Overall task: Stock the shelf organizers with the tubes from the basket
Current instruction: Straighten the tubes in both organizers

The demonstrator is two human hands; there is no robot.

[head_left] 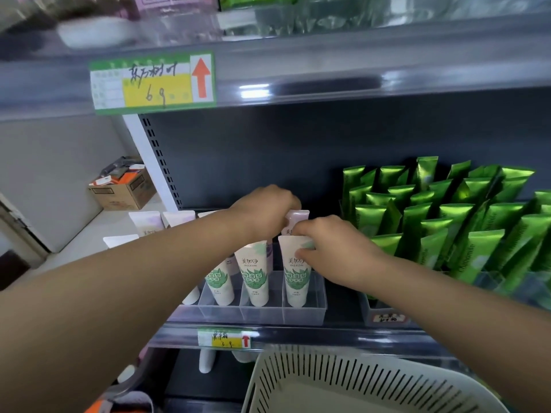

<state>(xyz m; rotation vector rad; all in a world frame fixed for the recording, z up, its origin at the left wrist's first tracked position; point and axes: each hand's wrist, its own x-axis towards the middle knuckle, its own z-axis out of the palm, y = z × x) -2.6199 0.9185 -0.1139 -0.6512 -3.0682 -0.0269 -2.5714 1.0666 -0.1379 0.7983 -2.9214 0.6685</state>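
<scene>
Open room runs above the white tubes (252,272) up to the upper shelf (328,84) (dark panel (268,150) behind). Packed green tubes (447,222) wall off the right; the basket (269,380) crowds the shelf front below.

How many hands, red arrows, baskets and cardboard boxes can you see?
Hands: 2 (left hand, right hand)
Red arrows: 2
Basket: 1
Cardboard box: 1
Total: 6

We read "maxam" on the white tubes (252,272), "6.9" on the upper tag (152,81) at eleven o'clock, "3.9" on the lower tag (224,338).
</scene>
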